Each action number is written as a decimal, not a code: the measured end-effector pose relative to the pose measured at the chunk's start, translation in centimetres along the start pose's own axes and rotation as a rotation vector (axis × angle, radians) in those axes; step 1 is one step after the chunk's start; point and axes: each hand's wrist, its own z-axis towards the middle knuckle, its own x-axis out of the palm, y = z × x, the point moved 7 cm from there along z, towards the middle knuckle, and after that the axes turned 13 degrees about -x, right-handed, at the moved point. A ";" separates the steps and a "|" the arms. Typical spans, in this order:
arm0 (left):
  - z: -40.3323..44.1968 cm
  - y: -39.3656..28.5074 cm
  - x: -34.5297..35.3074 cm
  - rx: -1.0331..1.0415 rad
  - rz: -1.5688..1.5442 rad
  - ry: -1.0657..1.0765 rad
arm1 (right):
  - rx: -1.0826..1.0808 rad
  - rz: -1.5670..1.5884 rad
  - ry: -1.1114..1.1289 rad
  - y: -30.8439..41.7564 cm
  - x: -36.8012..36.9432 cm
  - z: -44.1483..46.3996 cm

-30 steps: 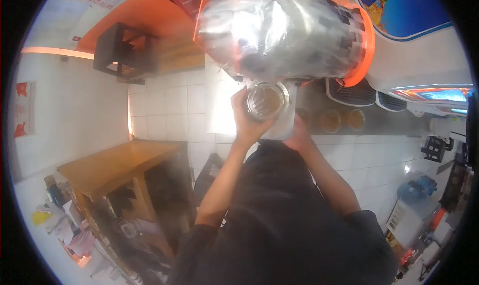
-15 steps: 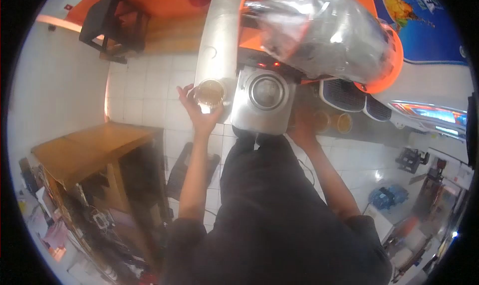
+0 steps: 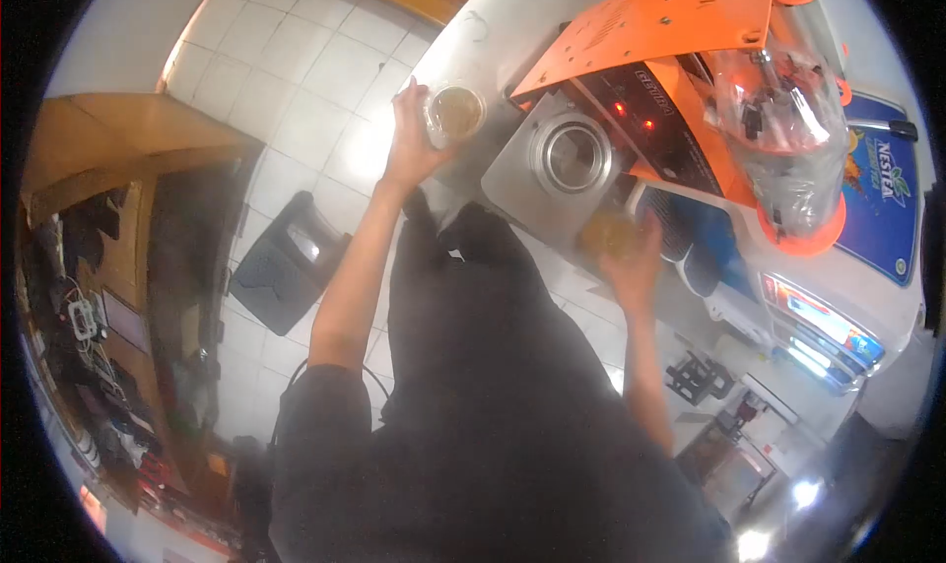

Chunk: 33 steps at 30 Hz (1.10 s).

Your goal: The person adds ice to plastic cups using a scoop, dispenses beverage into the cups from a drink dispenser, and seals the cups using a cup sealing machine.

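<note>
My left hand (image 3: 419, 147) is closed around a clear plastic cup (image 3: 456, 113) of brownish drink, over the pale counter (image 3: 493, 41). On the other side, my right hand (image 3: 636, 267) is wrapped round a second cup (image 3: 606, 236) with yellowish-brown contents, smeared by motion. Between the two cups sits the steel tray (image 3: 517, 174) of an orange machine (image 3: 680, 120). Its round metal holder (image 3: 574, 156) has no cup in it. Red lights glow on the machine's black front panel (image 3: 641, 100).
A roll of clear film (image 3: 783, 120) hangs at the machine's right side. Behind it stands a blue drink sign (image 3: 882, 189). A dark stool (image 3: 286, 263) is on the tiled floor (image 3: 305, 61) at left, near a wooden cabinet (image 3: 187, 179).
My view has turned, so the machine appears tilted and further right. My right hand has lifted a cup from beside the machine. My left hand still grips its cup.
</note>
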 end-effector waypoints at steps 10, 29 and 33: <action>-8.0 5.5 -5.3 -0.267 -0.013 -0.244 | -0.125 -0.102 0.059 11.5 -6.6 5.0; -12.8 8.0 -8.2 -0.442 -0.175 -0.331 | -0.331 -0.015 0.225 11.2 6.1 11.5; -14.5 9.2 -7.4 -0.536 -0.255 -0.348 | -0.355 -0.017 0.243 11.1 6.3 11.2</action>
